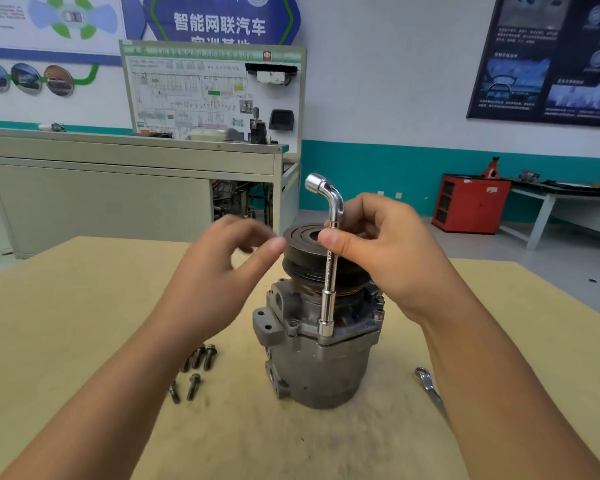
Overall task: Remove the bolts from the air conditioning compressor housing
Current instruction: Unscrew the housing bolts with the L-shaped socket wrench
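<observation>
A grey air conditioning compressor (321, 362) stands upright on the tan table (66, 323), its black pulley (300, 245) on top. My right hand (392, 251) pinches the shaft of a chrome L-shaped socket wrench (329, 271). The wrench stands vertical, and its lower socket sits on the housing flange at the front. My left hand (222, 268) hovers just left of the pulley with loosely spread, blurred fingers and holds nothing. Several removed bolts (196, 365) lie on the table to the left of the compressor.
A chrome spanner (428, 386) lies on the table right of the compressor, partly under my right forearm. Beyond the table stand a grey training bench (129, 188) with a wiring board, a red cabinet (471, 202) and a white side table (568, 202).
</observation>
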`<state>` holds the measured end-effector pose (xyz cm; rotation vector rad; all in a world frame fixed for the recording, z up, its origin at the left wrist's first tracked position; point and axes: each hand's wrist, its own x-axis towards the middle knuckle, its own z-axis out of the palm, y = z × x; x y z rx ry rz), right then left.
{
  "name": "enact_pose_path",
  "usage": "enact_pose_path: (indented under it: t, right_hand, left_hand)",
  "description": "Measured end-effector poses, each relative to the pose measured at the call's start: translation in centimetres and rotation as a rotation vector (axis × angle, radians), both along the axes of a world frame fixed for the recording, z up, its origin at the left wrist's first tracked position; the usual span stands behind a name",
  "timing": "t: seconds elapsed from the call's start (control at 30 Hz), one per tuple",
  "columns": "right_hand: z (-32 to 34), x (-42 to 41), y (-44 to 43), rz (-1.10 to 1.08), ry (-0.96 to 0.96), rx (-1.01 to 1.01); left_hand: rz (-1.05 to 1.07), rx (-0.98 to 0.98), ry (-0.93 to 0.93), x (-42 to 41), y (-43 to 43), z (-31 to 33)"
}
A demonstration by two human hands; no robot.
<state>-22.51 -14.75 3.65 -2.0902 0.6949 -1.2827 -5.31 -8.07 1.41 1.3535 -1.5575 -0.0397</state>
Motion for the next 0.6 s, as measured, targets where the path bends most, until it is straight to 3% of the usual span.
enact_pose_path:
  t: [0.4, 0.6]
  right_hand:
    - [0.5, -0.6, -0.1, 0.084, 0.059, 0.028]
    - [0.6, -0.7, 0.1, 0.16, 0.062, 0.08]
  left_hand:
    - [-0.601, -0.008, 0.414, -2.8, -3.1, 1.8]
    - [-0.718, 0.01, 0.439, -2.8, -3.7, 1.6]
